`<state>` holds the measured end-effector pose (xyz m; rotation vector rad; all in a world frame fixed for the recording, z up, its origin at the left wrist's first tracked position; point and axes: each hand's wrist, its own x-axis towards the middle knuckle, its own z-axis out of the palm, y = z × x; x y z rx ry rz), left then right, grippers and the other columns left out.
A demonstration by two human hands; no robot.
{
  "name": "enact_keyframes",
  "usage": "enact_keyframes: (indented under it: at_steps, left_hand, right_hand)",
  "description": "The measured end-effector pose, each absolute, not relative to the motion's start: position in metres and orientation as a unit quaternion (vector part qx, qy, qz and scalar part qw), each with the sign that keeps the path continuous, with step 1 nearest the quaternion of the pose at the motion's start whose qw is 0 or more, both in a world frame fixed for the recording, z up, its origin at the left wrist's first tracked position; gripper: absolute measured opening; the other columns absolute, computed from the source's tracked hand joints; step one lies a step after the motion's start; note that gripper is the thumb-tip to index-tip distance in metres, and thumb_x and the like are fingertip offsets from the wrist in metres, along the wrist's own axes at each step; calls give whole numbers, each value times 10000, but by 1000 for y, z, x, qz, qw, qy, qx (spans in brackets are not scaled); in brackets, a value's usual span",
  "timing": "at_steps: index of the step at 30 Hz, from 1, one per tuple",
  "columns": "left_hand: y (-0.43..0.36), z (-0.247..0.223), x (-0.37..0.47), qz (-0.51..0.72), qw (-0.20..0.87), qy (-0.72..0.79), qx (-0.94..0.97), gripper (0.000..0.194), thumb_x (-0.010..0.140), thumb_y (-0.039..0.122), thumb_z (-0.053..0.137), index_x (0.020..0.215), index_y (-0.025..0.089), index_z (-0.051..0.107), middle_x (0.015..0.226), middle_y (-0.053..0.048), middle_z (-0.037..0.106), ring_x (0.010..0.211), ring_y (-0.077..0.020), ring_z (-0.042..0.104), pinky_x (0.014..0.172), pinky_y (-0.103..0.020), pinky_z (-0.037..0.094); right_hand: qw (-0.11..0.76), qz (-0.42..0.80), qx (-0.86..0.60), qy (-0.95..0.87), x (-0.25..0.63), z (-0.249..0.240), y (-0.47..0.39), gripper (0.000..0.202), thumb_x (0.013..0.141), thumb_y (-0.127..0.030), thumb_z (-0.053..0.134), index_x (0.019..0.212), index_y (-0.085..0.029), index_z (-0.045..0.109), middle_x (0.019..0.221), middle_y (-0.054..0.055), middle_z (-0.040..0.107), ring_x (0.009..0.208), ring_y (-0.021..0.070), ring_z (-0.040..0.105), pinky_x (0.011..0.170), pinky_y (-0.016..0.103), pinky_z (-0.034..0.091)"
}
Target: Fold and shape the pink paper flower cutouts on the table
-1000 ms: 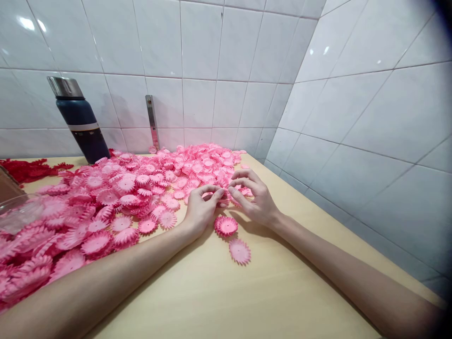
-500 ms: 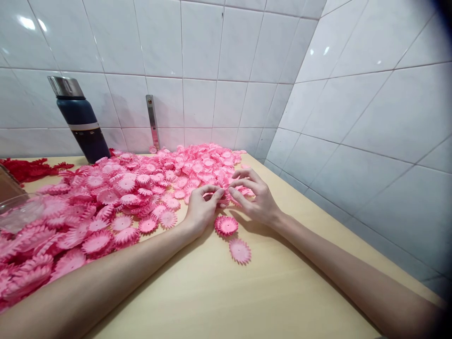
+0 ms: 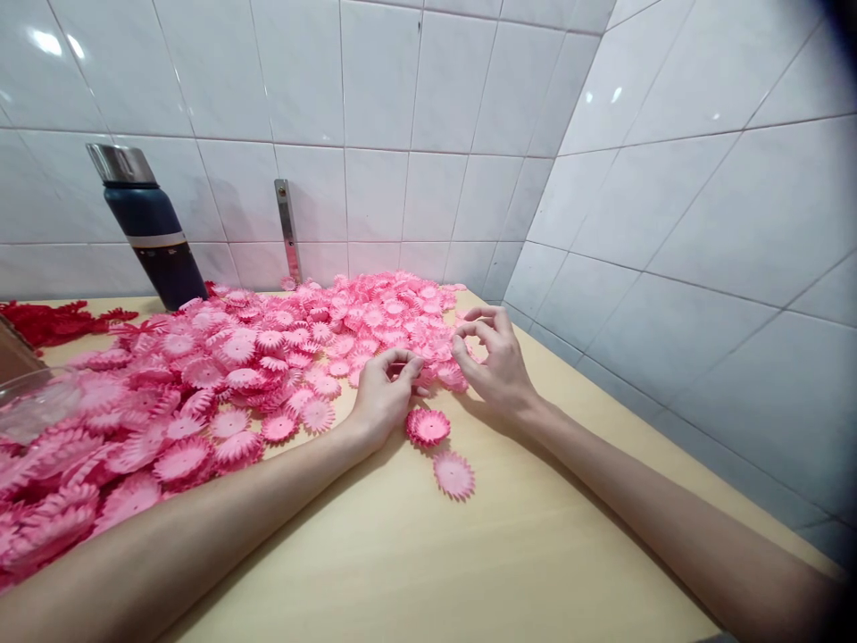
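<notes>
My left hand (image 3: 388, 393) rests at the front edge of the pile of pink petal discs (image 3: 375, 317), with thumb and forefinger pinched together. Whatever that pinch holds is too small to make out. To its right, a short gap away, my right hand (image 3: 494, 362) is raised over the table with thumb and forefinger tips close together and the other fingers curved. Anything between those tips is also too fine to see. Just below the hands lies a small stack of darker pink discs (image 3: 428, 427). Nearer to me is a single pale pink disc (image 3: 454, 475), flat on the wood.
A dark blue bottle (image 3: 155, 232) with a steel cap stands at the back left. Red petal pieces (image 3: 57, 321) lie beside it, and a clear plastic container (image 3: 40, 402) sits at the left. Tiled walls (image 3: 669, 205) border the table behind and right.
My right hand has moved right and slightly up, widening the gap between the hands. My left hand keeps its pinch in nearly the same place. The discs below have not moved.
</notes>
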<state>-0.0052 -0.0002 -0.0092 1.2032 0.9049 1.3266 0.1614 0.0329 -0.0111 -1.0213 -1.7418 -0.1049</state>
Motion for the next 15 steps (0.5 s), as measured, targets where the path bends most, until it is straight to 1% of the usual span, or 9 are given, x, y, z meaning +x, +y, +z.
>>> enact_keyframes:
  at_steps: [3,7,12,15]
  left_hand:
    - [0,-10,-4,568,530,373,507,168,770,271,669,719,129,597,698,9,550,583,-82,559,570,-220,537]
    - [-1,-9,-3,570,534,363,508,176,764,280,674,715,132,592,704,10,547,591,-83,554,570,-225,546]
    - [-1,-8,-4,562,525,383,512,157,783,259,647,719,127,590,692,7,564,569,-81,565,562,-219,533]
    - [-2,-7,-4,549,521,405,513,160,780,262,650,717,125,597,665,-1,584,546,-86,573,530,-201,496]
  right_hand:
    - [539,-58,-454,-707,161,-14,35,60,793,-212,588,742,-180,584,1047,112,483,927,248,562,776,430,505]
    - [541,-72,-459,-701,160,-16,37,55,785,-208,596,739,-179,586,1054,111,474,916,243,550,793,436,497]
    - [546,-42,-420,-724,163,-14,37,99,857,-246,553,797,-188,606,999,99,511,946,239,554,821,428,487]
    - [545,-4,-392,-741,162,-11,32,135,892,-294,538,853,-200,625,1004,92,534,996,240,552,891,443,462]
